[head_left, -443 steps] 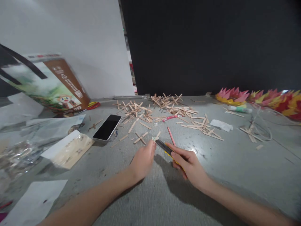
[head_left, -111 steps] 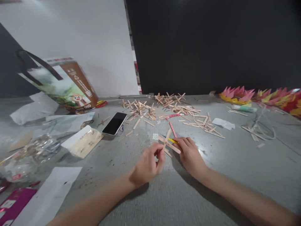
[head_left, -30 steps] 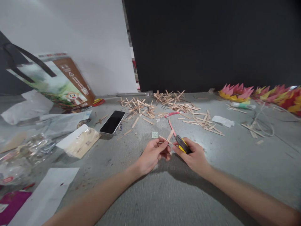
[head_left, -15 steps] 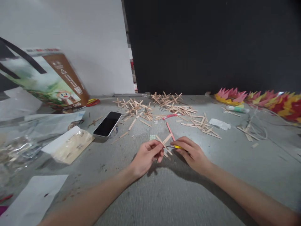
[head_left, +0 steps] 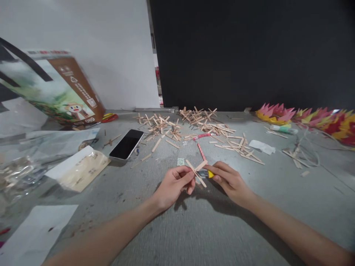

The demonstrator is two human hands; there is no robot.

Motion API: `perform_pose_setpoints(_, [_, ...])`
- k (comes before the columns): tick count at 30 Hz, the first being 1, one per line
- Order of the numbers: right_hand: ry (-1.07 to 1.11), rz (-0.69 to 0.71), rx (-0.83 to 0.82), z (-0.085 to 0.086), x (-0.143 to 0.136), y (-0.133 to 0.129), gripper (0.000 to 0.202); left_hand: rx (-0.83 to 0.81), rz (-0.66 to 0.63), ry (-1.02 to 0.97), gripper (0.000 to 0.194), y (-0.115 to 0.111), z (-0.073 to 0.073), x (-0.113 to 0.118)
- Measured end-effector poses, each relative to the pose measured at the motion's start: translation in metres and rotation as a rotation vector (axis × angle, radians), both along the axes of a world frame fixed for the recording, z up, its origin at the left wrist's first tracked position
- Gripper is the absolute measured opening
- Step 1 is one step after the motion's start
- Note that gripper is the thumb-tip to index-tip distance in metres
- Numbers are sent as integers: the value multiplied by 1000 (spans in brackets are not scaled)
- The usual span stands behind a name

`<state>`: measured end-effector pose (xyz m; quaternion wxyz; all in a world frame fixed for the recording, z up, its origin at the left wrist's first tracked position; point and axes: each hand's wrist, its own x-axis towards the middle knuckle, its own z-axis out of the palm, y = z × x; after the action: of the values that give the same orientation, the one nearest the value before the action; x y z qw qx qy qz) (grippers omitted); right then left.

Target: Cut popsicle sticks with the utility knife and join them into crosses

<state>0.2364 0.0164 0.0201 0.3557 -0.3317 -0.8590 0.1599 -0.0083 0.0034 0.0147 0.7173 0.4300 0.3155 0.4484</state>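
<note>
Between the thumb and fingers of my left hand [head_left: 177, 184] is a small cross of flat wooden sticks [head_left: 201, 179], held just above the table. My right hand [head_left: 231, 183] is closed around a yellow utility knife [head_left: 210, 174], its blade end pointing left at the crossed sticks. From this angle I cannot tell whether the blade touches the wood. Just beyond the hands lie a red-and-white striped stick [head_left: 200, 151] and a small pale green square [head_left: 181, 161].
Behind are piles of wooden sticks [head_left: 162, 125] and loose sticks [head_left: 241, 147]. To the left are a phone [head_left: 127, 144], a plastic-wrapped packet [head_left: 83, 170] and a printed bag [head_left: 61, 92]. Paper flowers [head_left: 274, 113], a glue stick [head_left: 283, 129] and a cable [head_left: 316, 162] lie right.
The knife's blade end has turned to show more of its flat side near the sticks. Both hands stay closed on what they hold; the view has shifted slightly.
</note>
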Motion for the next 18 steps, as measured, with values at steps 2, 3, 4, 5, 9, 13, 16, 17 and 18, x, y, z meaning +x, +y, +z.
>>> perform_pose_setpoints(2, [12, 11, -5, -1, 0, 1, 38, 4, 3, -6, 27, 0, 0, 0])
perform_pose_setpoints(3, [14, 17, -6, -1, 1, 1, 38, 5, 4, -7, 27, 0, 0, 0])
perform_pose_setpoints(4, [14, 23, -6, -1, 1, 1, 38, 5, 3, -7, 27, 0, 0, 0])
perform_pose_setpoints(5, [13, 28, -4, -2, 1, 1, 37, 6, 2, -5, 27, 0, 0, 0])
perform_pose_setpoints(9, [9, 36, -4, -2, 2, 1, 37, 14, -3, 7, 28, -1, 0, 0])
perform_pose_setpoints(13, [15, 29, 0, -1, 2, 1, 37, 21, -3, 9, 28, -1, 0, 0])
perform_pose_setpoints(16, [10, 32, -5, 0, 2, 0, 37, 22, -4, 15, 29, -1, -1, 0])
perform_pose_setpoints(17, [9, 34, -8, 0, 2, 0, 37, 23, -5, 19, 29, -1, -2, 0])
perform_pose_setpoints(18, [8, 36, -12, 0, 2, 0, 37, 25, -5, 21, 29, -1, -2, 0])
